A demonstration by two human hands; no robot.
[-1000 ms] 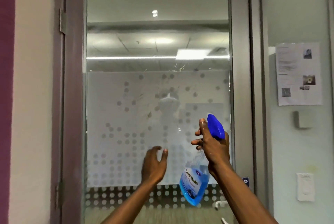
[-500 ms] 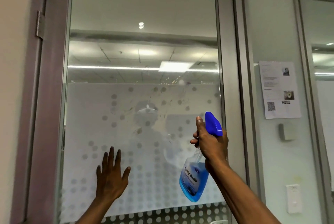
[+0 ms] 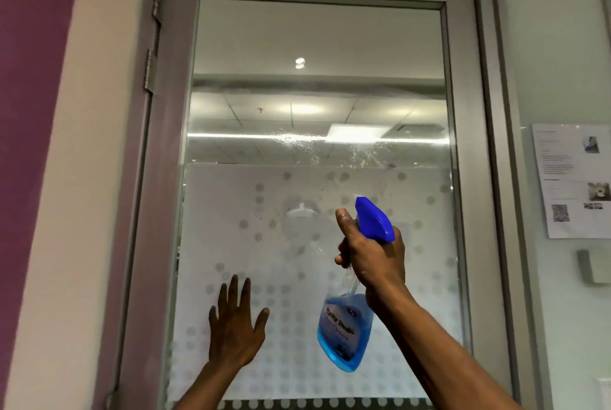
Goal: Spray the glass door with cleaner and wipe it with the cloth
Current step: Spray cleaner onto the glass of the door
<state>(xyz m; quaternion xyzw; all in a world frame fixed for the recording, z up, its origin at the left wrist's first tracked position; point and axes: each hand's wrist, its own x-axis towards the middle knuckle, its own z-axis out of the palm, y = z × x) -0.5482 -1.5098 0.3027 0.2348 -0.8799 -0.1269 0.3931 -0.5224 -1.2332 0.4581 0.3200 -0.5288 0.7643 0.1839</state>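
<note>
The glass door fills my view inside its grey frame, droplets spattered just above the frosted, dotted band. My right hand is raised before the right half of the pane, clamped around the neck of the spray bottle, whose blue body hangs below the wrist. My left hand is empty, fingers spread against the lower frosted glass, well apart from the right, with bare pane between them.

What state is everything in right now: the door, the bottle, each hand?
Glass door: shut, wet spray splatter near its middle.
Spray bottle: tilted, partly full of blue liquid.
Right hand: closed around the bottle's neck.
Left hand: open, fingers spread against the glass, empty.
Paper notice: stuck flat on the wall.
</note>
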